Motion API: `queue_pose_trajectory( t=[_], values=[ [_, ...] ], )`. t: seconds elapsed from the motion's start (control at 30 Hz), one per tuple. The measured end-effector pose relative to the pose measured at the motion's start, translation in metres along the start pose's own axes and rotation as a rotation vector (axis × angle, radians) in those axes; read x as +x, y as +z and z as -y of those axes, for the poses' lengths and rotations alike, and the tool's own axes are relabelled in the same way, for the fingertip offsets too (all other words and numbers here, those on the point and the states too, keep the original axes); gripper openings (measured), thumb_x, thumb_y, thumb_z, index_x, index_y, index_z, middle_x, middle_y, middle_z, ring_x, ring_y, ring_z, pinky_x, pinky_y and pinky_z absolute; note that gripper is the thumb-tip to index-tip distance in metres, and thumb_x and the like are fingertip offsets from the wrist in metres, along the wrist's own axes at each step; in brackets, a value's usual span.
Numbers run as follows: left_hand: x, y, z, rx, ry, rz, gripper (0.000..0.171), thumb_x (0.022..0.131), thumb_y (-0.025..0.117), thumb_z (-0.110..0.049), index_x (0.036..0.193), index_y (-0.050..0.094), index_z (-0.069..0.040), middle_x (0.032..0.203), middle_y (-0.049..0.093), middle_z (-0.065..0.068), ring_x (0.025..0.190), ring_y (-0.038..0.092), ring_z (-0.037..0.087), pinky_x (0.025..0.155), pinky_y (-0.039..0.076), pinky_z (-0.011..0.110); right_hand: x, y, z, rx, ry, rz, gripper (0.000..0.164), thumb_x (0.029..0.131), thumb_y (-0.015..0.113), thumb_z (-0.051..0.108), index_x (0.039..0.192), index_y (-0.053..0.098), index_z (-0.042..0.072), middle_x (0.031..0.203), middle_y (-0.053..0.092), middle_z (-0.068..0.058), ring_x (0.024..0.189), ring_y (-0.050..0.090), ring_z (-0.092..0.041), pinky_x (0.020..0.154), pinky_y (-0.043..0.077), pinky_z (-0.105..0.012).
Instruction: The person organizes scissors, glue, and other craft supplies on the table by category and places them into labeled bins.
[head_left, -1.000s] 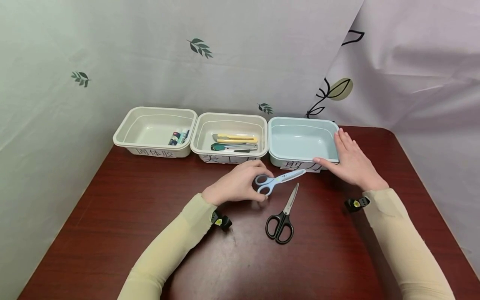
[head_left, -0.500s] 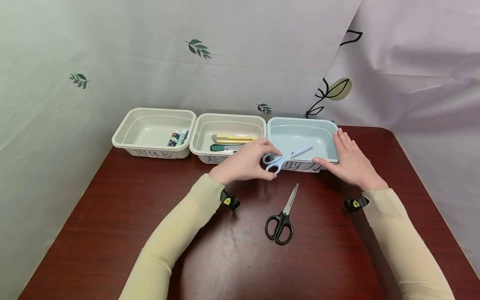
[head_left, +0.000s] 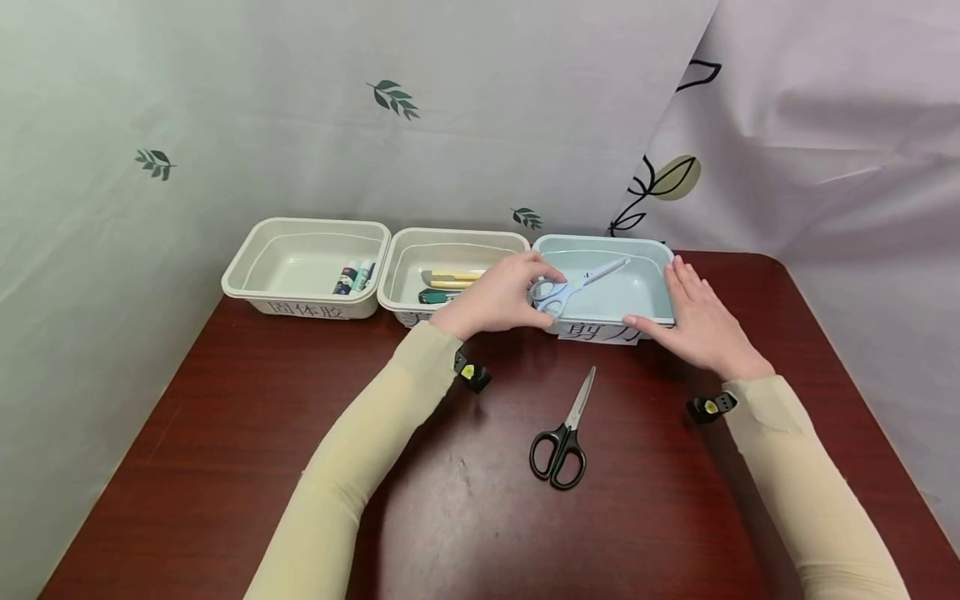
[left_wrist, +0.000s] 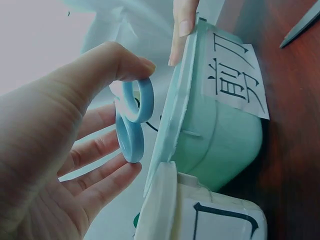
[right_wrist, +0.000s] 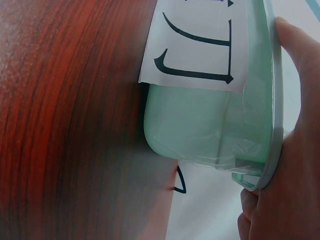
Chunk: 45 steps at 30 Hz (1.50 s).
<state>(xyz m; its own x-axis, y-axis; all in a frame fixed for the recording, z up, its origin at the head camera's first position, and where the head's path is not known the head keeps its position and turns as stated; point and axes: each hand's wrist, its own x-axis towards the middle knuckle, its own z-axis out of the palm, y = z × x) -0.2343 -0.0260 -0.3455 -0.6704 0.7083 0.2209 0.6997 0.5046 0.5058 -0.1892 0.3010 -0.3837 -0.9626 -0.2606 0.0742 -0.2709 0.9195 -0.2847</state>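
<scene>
My left hand (head_left: pixel 504 293) pinches the light blue scissors (head_left: pixel 576 283) by their finger loops. In the left wrist view, the thumb lies on one loop (left_wrist: pixel 145 100) and the fingers are behind the other. The scissors are over the left part of the light blue bin (head_left: pixel 600 320), blades pointing to the back right. My right hand (head_left: pixel 701 321) rests on that bin's right front corner, fingers straight along the side and thumb at the front rim. A pair of black-handled scissors (head_left: pixel 561 446) lies on the table in front of the bin.
Left of the blue bin stand a cream bin (head_left: pixel 457 235) with a yellow utility knife (head_left: pixel 444 278) and a green one (head_left: pixel 435 296), partly hidden by my left hand, and another cream bin (head_left: pixel 307 223) with glue sticks (head_left: pixel 352 277). Each bin bears a paper label. A curtain hangs behind.
My left hand has carried the light blue scissors up and back from over the table to over the blue bin. My right hand stays on the bin's corner.
</scene>
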Motion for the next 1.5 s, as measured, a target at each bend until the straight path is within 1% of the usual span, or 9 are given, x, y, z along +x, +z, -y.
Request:
queue_pose_trajectory(
  t=[0.13, 0.3, 0.43, 0.57, 0.73, 0.93, 1.07, 1.3, 1.5],
  values=[
    [0.011, -0.001, -0.001, -0.011, -0.028, -0.002, 0.052, 0.080, 0.082, -0.027, 0.128, 0.070, -0.010, 0.116, 0.059, 0.005, 0.098, 0.053, 0.018, 0.085, 0.044, 0.028, 0.000, 0.001, 0.000, 0.000, 0.000, 0.006, 0.107, 0.094, 0.057, 0.065, 0.159, 0.010, -0.006, 0.167, -0.001, -0.021, 0.153, -0.001, -0.035, 0.122, 0.005, -0.051],
    [0.026, -0.001, -0.003, 0.016, -0.049, -0.007, 0.053, 0.083, 0.082, -0.030, 0.131, 0.069, -0.012, 0.121, 0.058, 0.002, 0.106, 0.053, 0.017, 0.092, 0.043, 0.029, 0.001, 0.002, 0.000, 0.000, -0.003, 0.013, 0.108, 0.095, 0.057, 0.065, 0.159, 0.009, -0.006, 0.167, 0.000, -0.023, 0.153, -0.002, -0.035, 0.121, 0.005, -0.053],
    [0.038, 0.004, -0.002, 0.056, -0.079, 0.003, 0.069, 0.086, 0.081, -0.036, 0.145, 0.057, -0.009, 0.138, 0.053, 0.006, 0.125, 0.050, 0.020, 0.105, 0.038, 0.028, 0.001, 0.003, 0.000, 0.001, 0.007, 0.016, 0.109, 0.094, 0.057, 0.066, 0.160, 0.008, -0.006, 0.167, 0.000, -0.023, 0.153, -0.002, -0.035, 0.121, 0.004, -0.052],
    [0.044, 0.008, -0.002, 0.084, -0.105, 0.034, 0.086, 0.086, 0.081, -0.043, 0.155, 0.043, -0.007, 0.154, 0.042, 0.008, 0.141, 0.039, 0.021, 0.114, 0.030, 0.029, 0.002, 0.003, 0.002, 0.005, 0.007, 0.012, 0.109, 0.094, 0.057, 0.066, 0.160, 0.008, -0.005, 0.167, -0.002, -0.021, 0.153, -0.002, -0.035, 0.121, 0.006, -0.053],
    [0.044, 0.009, -0.005, 0.108, -0.102, 0.042, 0.088, 0.087, 0.079, -0.046, 0.156, 0.040, -0.008, 0.156, 0.041, 0.007, 0.144, 0.035, 0.021, 0.116, 0.026, 0.028, 0.003, 0.001, 0.002, 0.000, -0.008, 0.004, 0.108, 0.095, 0.057, 0.065, 0.159, 0.009, -0.007, 0.167, -0.001, -0.021, 0.153, -0.001, -0.036, 0.121, 0.006, -0.052],
    [0.039, 0.006, -0.010, 0.124, -0.111, 0.045, 0.089, 0.088, 0.077, -0.050, 0.157, 0.039, -0.009, 0.156, 0.042, 0.005, 0.144, 0.033, 0.018, 0.116, 0.025, 0.025, 0.003, 0.000, 0.002, -0.002, -0.009, 0.004, 0.108, 0.095, 0.057, 0.065, 0.159, 0.009, -0.007, 0.167, -0.001, -0.022, 0.153, -0.001, -0.035, 0.122, 0.005, -0.051],
    [0.034, 0.006, -0.014, 0.142, -0.112, 0.036, 0.088, 0.089, 0.076, -0.052, 0.157, 0.039, -0.010, 0.156, 0.042, 0.004, 0.144, 0.032, 0.016, 0.115, 0.024, 0.024, 0.003, 0.000, 0.001, -0.006, -0.010, 0.004, 0.107, 0.095, 0.057, 0.065, 0.159, 0.010, -0.007, 0.167, -0.001, -0.022, 0.153, -0.001, -0.035, 0.121, 0.007, -0.052],
    [0.023, 0.008, -0.022, 0.127, -0.081, 0.036, 0.088, 0.088, 0.076, -0.053, 0.156, 0.041, -0.008, 0.155, 0.044, 0.007, 0.143, 0.037, 0.018, 0.115, 0.025, 0.024, 0.003, 0.000, 0.002, -0.008, -0.002, 0.006, 0.108, 0.094, 0.057, 0.065, 0.159, 0.010, -0.008, 0.167, -0.001, -0.023, 0.153, 0.000, -0.036, 0.121, 0.008, -0.054],
    [0.012, 0.015, -0.028, 0.128, -0.053, 0.036, 0.089, 0.087, 0.077, -0.054, 0.155, 0.042, -0.008, 0.154, 0.045, 0.006, 0.142, 0.038, 0.017, 0.115, 0.025, 0.023, 0.004, 0.000, 0.003, -0.003, 0.008, 0.010, 0.109, 0.094, 0.058, 0.066, 0.159, 0.009, -0.007, 0.167, 0.000, -0.023, 0.153, -0.001, -0.037, 0.121, 0.007, -0.052]
  ],
)
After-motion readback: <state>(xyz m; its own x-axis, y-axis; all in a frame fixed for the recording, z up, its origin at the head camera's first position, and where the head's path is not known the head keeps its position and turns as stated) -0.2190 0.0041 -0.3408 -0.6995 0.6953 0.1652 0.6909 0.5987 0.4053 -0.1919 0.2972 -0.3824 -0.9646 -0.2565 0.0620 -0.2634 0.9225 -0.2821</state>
